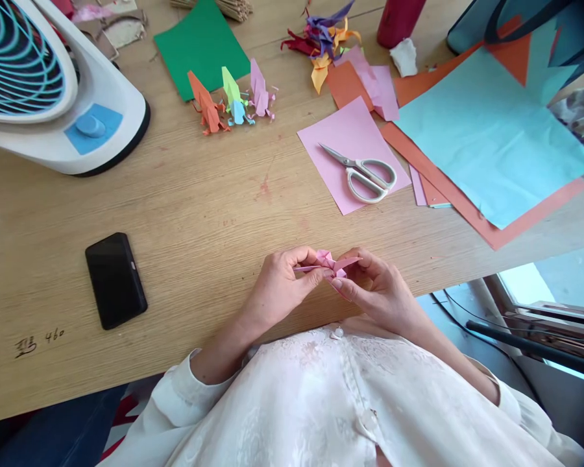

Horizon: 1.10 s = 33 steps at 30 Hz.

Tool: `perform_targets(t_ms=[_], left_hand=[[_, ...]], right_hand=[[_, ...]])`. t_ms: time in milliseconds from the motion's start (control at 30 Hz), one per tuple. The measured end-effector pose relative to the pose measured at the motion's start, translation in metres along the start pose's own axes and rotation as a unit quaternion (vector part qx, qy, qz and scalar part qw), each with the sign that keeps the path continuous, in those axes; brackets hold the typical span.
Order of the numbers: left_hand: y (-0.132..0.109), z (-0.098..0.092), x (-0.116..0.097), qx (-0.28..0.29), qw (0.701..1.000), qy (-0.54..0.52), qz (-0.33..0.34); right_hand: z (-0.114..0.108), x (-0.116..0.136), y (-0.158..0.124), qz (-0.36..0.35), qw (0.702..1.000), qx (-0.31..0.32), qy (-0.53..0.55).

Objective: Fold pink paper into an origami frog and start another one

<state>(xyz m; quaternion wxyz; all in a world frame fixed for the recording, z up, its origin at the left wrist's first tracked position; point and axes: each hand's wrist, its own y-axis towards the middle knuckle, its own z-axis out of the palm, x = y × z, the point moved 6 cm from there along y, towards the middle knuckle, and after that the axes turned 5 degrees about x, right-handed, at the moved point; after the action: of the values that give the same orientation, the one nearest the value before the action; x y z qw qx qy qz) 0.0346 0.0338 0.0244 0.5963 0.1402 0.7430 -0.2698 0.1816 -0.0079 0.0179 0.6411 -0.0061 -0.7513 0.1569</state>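
2 hands meet over the near table edge: the left hand (278,285) and right hand (376,292) each pinch a small pink origami figure (329,262) held between their fingertips. Beyond the right hand, scissors (366,174) lie on a pink paper sheet (343,139). Left of the left hand lies a black phone (115,279).

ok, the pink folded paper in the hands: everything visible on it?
The pink folded paper is small, thin craft paper by its look, creased into several layers. A narrow point sticks out left and a flat pointed flap right, with a bunched fold on top. The left hand and right hand pinch it at their fingertips above the near edge of the wooden table. Its underside is hidden by fingers.
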Motion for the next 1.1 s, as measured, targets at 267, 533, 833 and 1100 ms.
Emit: perform_targets(t_ms=[267,533,833,1100], left_hand=[[0.001,0.002,0.006,0.021,0.999,-0.046,0.006],[0.002,-0.003,0.007,0.014,0.999,-0.026,0.025],[0.003,-0.004,0.015,-0.021,0.993,-0.119,0.006],[0.003,-0.010,-0.015,0.012,0.993,0.096,0.062]], right_hand=[[0.005,0.003,0.002,-0.031,0.989,0.006,0.145],[0.006,0.004,0.005,-0.034,0.994,-0.003,0.104],[0.011,-0.006,0.008,-0.021,0.986,0.005,0.165],[0.014,-0.011,0.011,-0.003,0.994,-0.005,0.112]])
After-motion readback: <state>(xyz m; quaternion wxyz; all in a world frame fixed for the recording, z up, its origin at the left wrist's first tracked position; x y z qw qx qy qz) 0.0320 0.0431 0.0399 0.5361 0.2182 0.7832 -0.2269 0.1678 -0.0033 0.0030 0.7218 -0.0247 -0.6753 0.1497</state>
